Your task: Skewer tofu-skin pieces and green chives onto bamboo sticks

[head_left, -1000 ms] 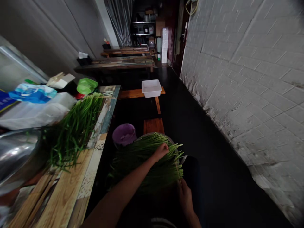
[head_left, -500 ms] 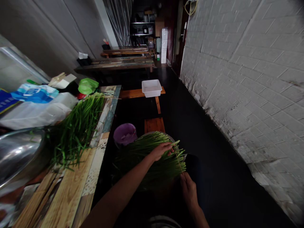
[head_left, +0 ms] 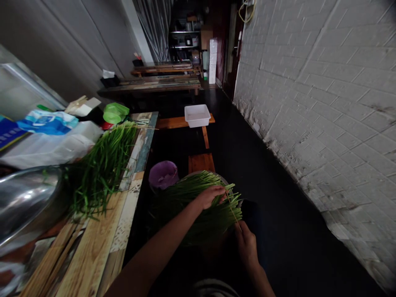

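Observation:
A large heap of garlic chives [head_left: 188, 214] lies in front of me, pale stalk ends toward the right, with a round rim partly showing behind it. My left hand [head_left: 213, 196] is closed on a few chives over the heap, near their stalk ends. My right hand [head_left: 246, 243], at the heap's lower right, pinches one end of a thin bamboo skewer [head_left: 232, 211]. The skewer slants up from it to the left fingertips, where its tip is hard to make out.
On the table at left are more chives [head_left: 103, 165], a steel bowl [head_left: 27, 202], and a bundle of sticks [head_left: 51, 258]. A purple-lined bucket [head_left: 163, 175] stands beside the heap. A white basin [head_left: 197, 115] sits on a wooden bench [head_left: 173, 123]. A block wall [head_left: 334, 103] runs along the right.
The stalk ends held up by my left hand have dropped slightly lower. My right hand and the skewer have barely moved; the view has shifted a little.

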The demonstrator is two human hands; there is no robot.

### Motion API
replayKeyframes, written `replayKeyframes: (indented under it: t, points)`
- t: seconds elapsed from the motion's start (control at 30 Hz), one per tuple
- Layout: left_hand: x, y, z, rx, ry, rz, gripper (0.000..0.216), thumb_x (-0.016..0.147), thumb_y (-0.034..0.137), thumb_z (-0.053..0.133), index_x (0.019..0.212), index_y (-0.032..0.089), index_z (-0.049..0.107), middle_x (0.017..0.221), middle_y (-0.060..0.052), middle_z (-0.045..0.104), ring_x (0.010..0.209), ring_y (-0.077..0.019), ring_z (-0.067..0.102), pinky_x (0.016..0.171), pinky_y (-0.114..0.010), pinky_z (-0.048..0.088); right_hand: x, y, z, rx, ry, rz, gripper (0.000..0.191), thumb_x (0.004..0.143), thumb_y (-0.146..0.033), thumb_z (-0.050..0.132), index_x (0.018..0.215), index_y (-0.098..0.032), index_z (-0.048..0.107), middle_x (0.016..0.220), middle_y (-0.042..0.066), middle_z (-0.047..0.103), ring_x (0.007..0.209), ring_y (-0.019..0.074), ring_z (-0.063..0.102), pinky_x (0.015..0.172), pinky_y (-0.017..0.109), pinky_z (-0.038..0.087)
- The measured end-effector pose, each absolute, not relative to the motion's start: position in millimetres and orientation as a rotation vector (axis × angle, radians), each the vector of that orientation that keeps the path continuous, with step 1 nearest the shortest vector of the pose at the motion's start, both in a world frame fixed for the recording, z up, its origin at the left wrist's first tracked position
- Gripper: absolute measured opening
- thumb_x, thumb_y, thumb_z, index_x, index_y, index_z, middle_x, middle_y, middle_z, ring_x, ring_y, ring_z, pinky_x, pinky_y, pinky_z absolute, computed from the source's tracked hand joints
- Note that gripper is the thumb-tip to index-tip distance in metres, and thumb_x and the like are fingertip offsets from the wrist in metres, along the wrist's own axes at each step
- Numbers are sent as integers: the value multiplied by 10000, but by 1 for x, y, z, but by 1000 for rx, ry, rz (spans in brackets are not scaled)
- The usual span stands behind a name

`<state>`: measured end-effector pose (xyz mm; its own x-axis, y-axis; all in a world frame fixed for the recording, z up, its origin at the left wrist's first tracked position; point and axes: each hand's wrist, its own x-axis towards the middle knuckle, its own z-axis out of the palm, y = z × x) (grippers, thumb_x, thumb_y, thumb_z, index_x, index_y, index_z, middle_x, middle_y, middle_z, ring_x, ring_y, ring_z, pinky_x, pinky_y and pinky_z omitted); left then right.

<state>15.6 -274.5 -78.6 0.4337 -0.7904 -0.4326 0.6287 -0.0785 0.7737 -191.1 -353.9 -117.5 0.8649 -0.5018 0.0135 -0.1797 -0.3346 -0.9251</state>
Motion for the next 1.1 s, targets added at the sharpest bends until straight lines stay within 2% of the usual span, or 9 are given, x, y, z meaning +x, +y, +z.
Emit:
replayKeyframes:
  t: [0.17,0.47,0.67,0.87,1.0,1.1]
  points:
    - [17,-274,-78,1175,-152,-1185,287,645,331,732,768,92,633,609,-4,570,494,-65,489,499,-194,367,-193,-353,-117,-1906,500,-341,291,912,-396,398,763,-191,542,626,-13,526,553,109,469,516,182,373]
    - [15,-270,-76,1229,-217,-1181,314,610,357,747,762,95,663,612,-2,577,504,-72,487,523,-209,370,-193,-353,-118,-1907,512,-323,255,908,-362,393,780,-193,537,632,-13,526,543,112,459,524,195,362]
    - [15,-264,-81,1375,-320,-1210,312,636,395,719,792,127,690,780,-27,616,675,-127,527,615,-244,407,-189,-359,-120,-1934,492,-343,276,908,-364,397,726,-194,518,598,-34,478,525,98,431,506,191,337]
    - [14,-265,-81,1615,-702,-1048,208,675,349,688,671,141,690,928,-36,633,913,-187,536,844,-281,392,-173,-362,-111,-1843,466,-354,311,911,-380,421,685,-180,497,603,-37,432,556,84,391,501,180,334]
    - [24,-261,-60,1484,-816,-1201,258,731,363,653,894,167,691,1006,-34,643,942,-185,554,866,-295,403,-165,-371,-95,-1753,388,-343,292,902,-365,454,701,-167,527,629,-27,431,590,86,369,512,181,351]
    - [32,-259,-45,1422,-861,-1321,408,680,341,714,1055,201,641,999,-8,658,917,-180,573,854,-302,424,-157,-382,-77,-1705,313,-300,309,909,-392,434,721,-165,528,637,-27,402,589,86,345,516,190,340]
